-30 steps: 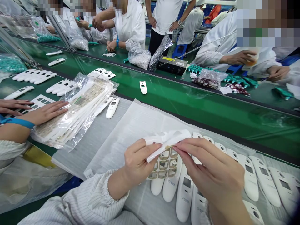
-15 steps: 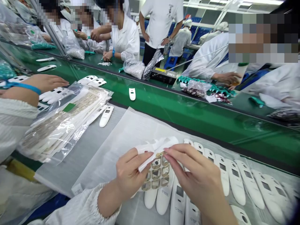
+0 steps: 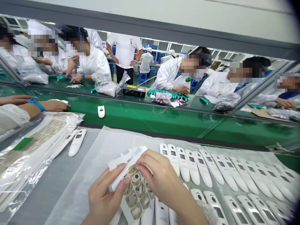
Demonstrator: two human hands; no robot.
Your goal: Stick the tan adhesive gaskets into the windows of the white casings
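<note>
My left hand pinches the peeled-back white backing of a sticker sheet that carries several oval, clear-windowed labels. My right hand rests its fingertips on the top of that sheet, picking at a label near the fold. Under and beside both hands lie rows of white handheld device shells with small screens, laid side by side on a white foam sheet. One loose shell lies to the left on the grey surface.
A clear bag of sticker sheets lies at left, beside a co-worker's arm with a blue wristband. A green conveyor belt carries one white shell. Several people in white coats sit opposite, with bags of parts and a black box.
The view has tilted upward, so my hands and the sheet now sit lower in the picture. My right fingers have closed in on the sheet's top. The co-worker's hands have drawn back left.
</note>
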